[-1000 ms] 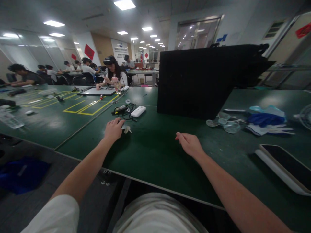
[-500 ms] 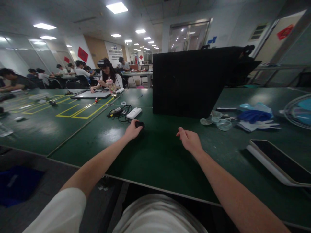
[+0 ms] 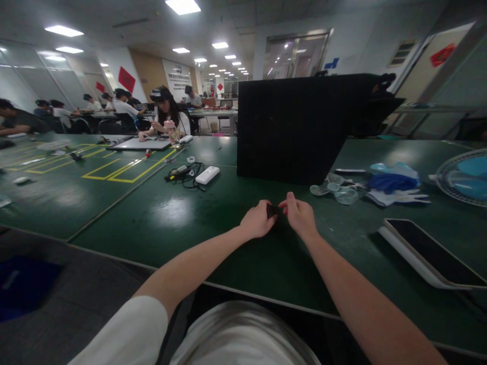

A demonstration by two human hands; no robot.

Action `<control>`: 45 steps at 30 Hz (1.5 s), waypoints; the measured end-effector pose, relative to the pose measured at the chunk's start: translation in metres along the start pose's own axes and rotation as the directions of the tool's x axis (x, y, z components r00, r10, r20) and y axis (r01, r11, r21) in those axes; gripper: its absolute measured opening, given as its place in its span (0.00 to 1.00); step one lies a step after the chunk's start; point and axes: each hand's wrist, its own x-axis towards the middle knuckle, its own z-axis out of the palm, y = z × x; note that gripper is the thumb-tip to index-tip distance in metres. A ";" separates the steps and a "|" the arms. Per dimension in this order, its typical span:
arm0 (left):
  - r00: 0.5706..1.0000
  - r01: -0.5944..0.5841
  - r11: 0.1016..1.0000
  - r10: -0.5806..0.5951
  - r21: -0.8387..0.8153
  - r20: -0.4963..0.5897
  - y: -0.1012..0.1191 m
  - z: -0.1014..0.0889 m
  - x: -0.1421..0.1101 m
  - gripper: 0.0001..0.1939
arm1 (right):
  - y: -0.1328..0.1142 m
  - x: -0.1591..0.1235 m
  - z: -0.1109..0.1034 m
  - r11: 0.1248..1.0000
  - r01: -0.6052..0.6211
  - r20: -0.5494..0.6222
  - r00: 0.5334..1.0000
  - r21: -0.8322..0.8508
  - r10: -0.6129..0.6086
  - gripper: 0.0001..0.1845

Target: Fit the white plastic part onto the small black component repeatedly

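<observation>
Left hand (image 3: 257,221) has moved right since the earlier frame, bringing one small black object (image 3: 271,211) close beside the right hand (image 3: 302,215), over the green surface (image 3: 228,263). Left grip closed on object, fingers hiding most, shape unclear; right grip pinched, can't tell if holding anything. Around: one big black box (image 3: 289,132) beyond, one white block (image 3: 207,175), one dark-screened device (image 3: 436,251).

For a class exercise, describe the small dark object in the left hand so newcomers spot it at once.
On the green table stands a big black box. In front of it, the left hand and right hand are close together. The small dark object is in the left hand; unlike the white block lying off to the left, it is gripped.
</observation>
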 end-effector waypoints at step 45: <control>0.995 0.000 0.989 0.015 0.147 -0.102 -0.067 -0.081 -0.043 0.25 | -0.008 -0.008 0.021 0.743 0.624 0.399 0.762 -0.241 -0.511 0.22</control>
